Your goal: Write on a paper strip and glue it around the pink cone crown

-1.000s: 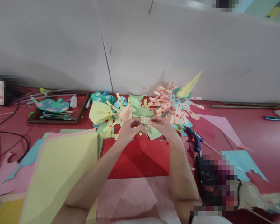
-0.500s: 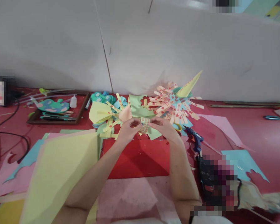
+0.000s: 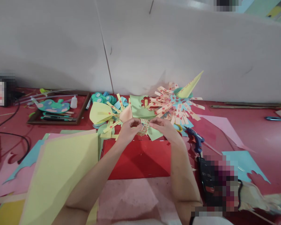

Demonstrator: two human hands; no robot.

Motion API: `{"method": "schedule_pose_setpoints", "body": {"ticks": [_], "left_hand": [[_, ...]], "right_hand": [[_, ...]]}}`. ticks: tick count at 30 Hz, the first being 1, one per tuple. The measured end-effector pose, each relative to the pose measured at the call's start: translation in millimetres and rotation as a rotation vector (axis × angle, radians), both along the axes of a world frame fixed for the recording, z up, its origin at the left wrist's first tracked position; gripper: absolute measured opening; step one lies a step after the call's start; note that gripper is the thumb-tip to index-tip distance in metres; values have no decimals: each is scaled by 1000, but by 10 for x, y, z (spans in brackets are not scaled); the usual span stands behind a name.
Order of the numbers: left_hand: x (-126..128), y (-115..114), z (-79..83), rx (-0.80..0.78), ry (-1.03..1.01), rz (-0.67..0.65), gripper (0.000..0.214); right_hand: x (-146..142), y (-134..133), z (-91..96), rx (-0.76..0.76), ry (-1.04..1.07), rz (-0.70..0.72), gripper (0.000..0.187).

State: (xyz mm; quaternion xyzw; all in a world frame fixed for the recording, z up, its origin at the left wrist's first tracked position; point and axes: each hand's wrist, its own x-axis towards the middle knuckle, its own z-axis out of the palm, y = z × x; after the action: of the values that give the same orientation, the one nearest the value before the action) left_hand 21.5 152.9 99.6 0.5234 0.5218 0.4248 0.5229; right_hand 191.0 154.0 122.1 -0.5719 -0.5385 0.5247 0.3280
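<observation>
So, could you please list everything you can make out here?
Paper strip: one, pale with red marks, centre
Board: one, red, lower centre
Spiky paper craft: one, multicoloured, right of centre
Smaller paper craft: one, yellow and peach, left of centre
Paper sheets: several, yellow, pink, blue, green, both sides
Glue gun: one, blue, right
Tray: one, brown, left
Spotted shape: one, green and pink, at tray
Bottle: one, white, at tray
Pens: several, dark, at tray
Cable: count unclear, black, far left
Worktop: one, red, underneath
Wall: one, grey, behind
Left hand: one, bare, on the strip
Right hand: one, bare, on the strip

Patterned paper strip (illegible)
</observation>
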Motion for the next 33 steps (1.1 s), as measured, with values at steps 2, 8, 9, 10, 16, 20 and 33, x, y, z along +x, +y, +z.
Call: {"method": "schedule_pose_setpoints", "body": {"ticks": [2, 8, 9, 10, 16, 20, 33], "left_hand": [[0, -1, 8, 2, 9, 4, 15], [-5, -2, -20, -5, -3, -1, 16], [-5, 0, -28, -3, -4, -3, 16], [-5, 2, -36, 3, -4, -5, 16], [-1, 12, -61, 21, -13, -12, 15], [3, 7, -55, 10, -12, -14, 14], [-21, 3, -27, 26, 105, -40, 14]], "right_hand": [[-11, 5, -4, -11, -8, -4, 21], [-15, 8, -27, -42, 4, 12, 23], [-14, 7, -27, -45, 10, 12, 23], [-13, 6, -26, -43, 13, 11, 24], [8, 10, -39, 14, -10, 35, 22], [22, 19, -57, 39, -32, 41, 22], [48, 19, -66, 35, -55, 3, 20]]}}
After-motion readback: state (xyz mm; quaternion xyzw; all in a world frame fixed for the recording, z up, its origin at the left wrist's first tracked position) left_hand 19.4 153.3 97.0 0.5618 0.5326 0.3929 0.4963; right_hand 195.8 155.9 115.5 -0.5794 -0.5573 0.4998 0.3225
